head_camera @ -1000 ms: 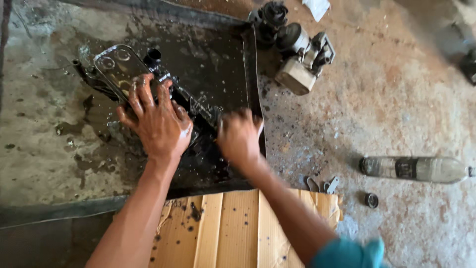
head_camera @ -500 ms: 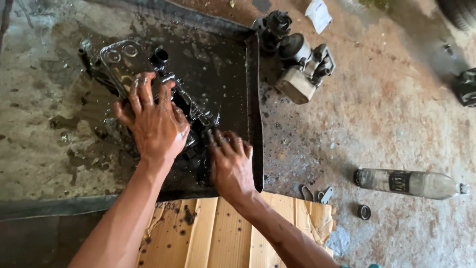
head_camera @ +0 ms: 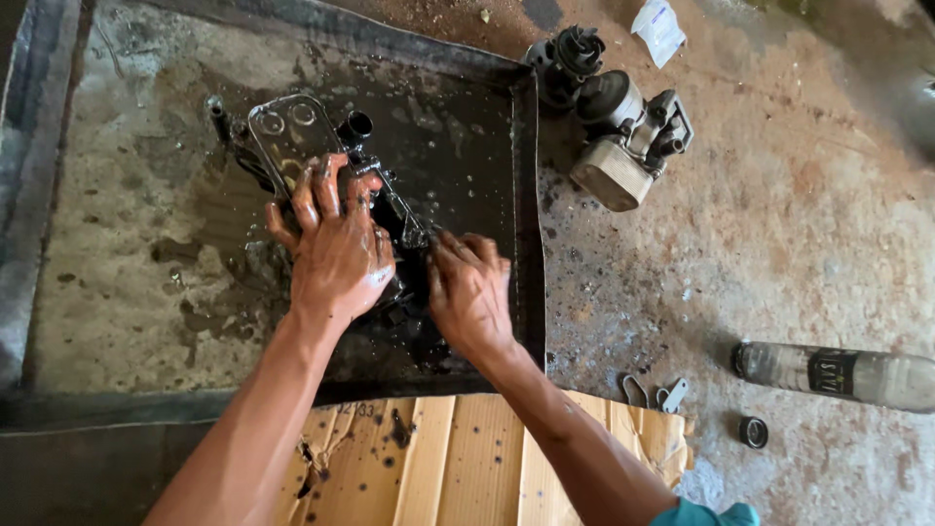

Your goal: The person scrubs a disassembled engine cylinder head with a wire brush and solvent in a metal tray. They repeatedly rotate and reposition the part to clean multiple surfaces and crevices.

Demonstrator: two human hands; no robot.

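A black, oily metal engine part (head_camera: 292, 136) with a flat plate and short tube ends lies in a shallow dark tray (head_camera: 526, 195) filled with dirty liquid. My left hand (head_camera: 336, 248), wet with oil, presses flat on top of the part, fingers spread. My right hand (head_camera: 469, 292) rests at the part's near right end, fingers curled down onto it. What lies under the right fingers is hidden.
A grey metal housing with a cylinder (head_camera: 623, 136) sits on the concrete floor right of the tray. A plastic bottle (head_camera: 838, 375) lies at right, with a small cap (head_camera: 753, 432) and metal clips (head_camera: 654, 394) near it. Cardboard (head_camera: 438, 458) lies under my arms.
My right hand has slid left and down along the part, onto its near end. The left hand has stayed pressed on the part. The view has shifted slightly.
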